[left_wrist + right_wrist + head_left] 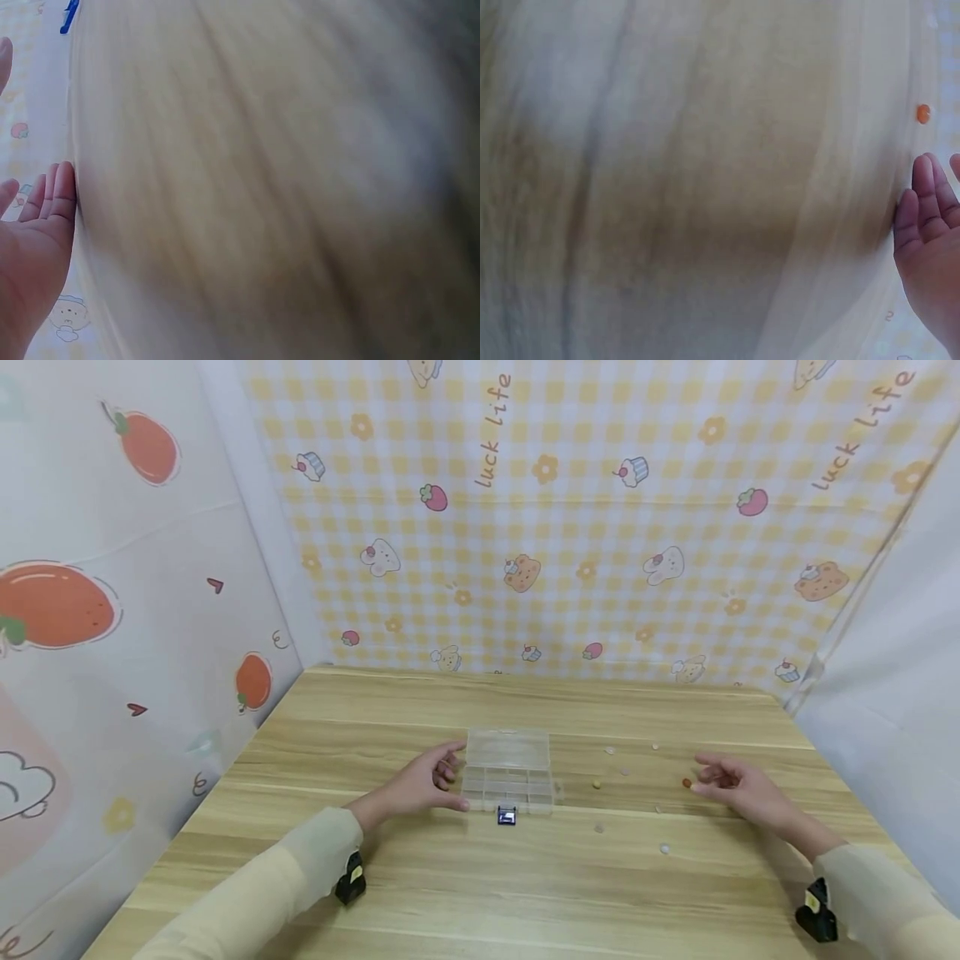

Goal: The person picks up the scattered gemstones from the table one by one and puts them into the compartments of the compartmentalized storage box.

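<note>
A clear plastic compartment box (507, 787) stands on the table with its lid (508, 748) raised toward the back and a dark blue latch (507, 816) at the front. At its left edge is my left hand (424, 782), thumb and fingers spread apart, fingertips right by the box's side. My right hand (746, 789) is lowered at the right with loosely bent fingers, its thumb tip close beside a small orange bead (687, 783). The right wrist view shows that orange bead (923, 114) just beyond the fingertips, with nothing in the hand.
Between box and right hand lie a small yellow bead (597, 785) and several pale, see-through pieces, one (664, 849) nearer the front. The wooden table (420, 893) ends at a checked cloth (570, 527) behind, with patterned cloth (165, 593) at the left.
</note>
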`<state>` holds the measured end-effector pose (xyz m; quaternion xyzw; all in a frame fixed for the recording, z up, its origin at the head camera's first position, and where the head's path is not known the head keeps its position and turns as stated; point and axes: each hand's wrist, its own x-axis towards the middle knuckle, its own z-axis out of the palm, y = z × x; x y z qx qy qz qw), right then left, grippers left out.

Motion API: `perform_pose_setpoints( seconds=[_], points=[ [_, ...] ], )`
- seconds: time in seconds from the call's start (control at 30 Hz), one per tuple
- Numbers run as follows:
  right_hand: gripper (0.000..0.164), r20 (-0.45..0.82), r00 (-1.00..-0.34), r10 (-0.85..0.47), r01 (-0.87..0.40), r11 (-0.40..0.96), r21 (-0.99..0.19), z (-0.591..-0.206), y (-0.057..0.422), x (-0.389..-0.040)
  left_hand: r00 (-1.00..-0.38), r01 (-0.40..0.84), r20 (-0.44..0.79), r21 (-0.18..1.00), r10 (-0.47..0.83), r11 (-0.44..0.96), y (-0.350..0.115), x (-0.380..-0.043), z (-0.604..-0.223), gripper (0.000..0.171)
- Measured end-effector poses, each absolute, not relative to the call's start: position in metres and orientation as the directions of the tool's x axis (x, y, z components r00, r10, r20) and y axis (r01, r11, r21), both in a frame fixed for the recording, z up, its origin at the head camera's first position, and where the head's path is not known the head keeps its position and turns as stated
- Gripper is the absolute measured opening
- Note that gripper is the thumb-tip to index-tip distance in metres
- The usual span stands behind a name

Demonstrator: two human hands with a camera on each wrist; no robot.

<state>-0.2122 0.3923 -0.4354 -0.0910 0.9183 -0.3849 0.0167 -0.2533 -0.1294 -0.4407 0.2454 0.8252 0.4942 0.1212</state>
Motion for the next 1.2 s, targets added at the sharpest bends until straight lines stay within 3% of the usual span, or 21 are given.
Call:
perform_pose_setpoints(
  seconds=[0.7, 1.2],
  points=[
    [0.059, 0.086, -0.990, -0.113, -0.141, 0.714, -0.686, -0.449, 0.386, -0.217, -0.843, 0.237, 0.000, 0.898, 0.538, 0.372, -0.124, -0.256, -0.444, 0.083],
    [0.047, 0.094, -0.993, -0.067, -0.112, 0.737, -0.666, -0.453, 0.382, -0.220, -0.852, 0.232, -0.012, 0.888, 0.524, 0.396, -0.124, -0.257, -0.447, 0.072]
  ],
)
